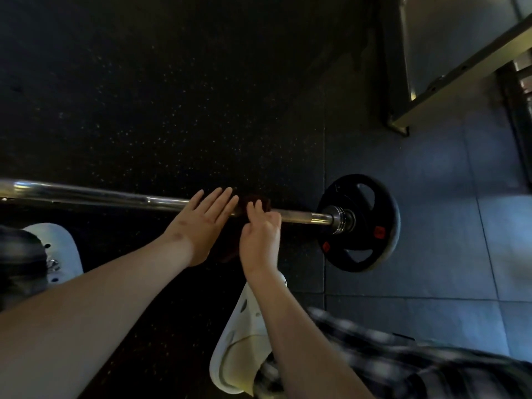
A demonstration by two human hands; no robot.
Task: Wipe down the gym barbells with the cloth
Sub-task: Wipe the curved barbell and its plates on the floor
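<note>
the floor [172, 82] fills most of the frame: black speckled rubber on the left and centre, grey square tiles [431, 197] on the right and lower right. a chrome barbell [100, 195] runs from the left edge, about mid-height, rightward and slightly down across the middle of the frame. in the upper right corner stands a heavy metal frame [460, 73], its foot resting on the tiles. the barbell's right end carries a black weight plate [365, 254] with cut-out holes and small red marks, sitting right of centre where rubber meets tile. checked trousers [403, 364] show in the lower right corner. two white shoes are on the rubber, one at the left edge [62, 249] and one at bottom centre [239, 341].

two bare forearms reach up from the bottom left and bottom centre to the bar. the left grip [201, 223], a bare hand, lies palm down over the bar with fingers straight and spread, holding nothing that can be seen. the right grip [260, 237], just beside it on the right, has its fingers curled and pinches the cloth. the cloth [266, 203], dark reddish brown, is draped over the bar at frame centre, between the two hands and left of the plate, with a fold hanging below the bar; its edges are hard to make out against the dark floor.
</note>
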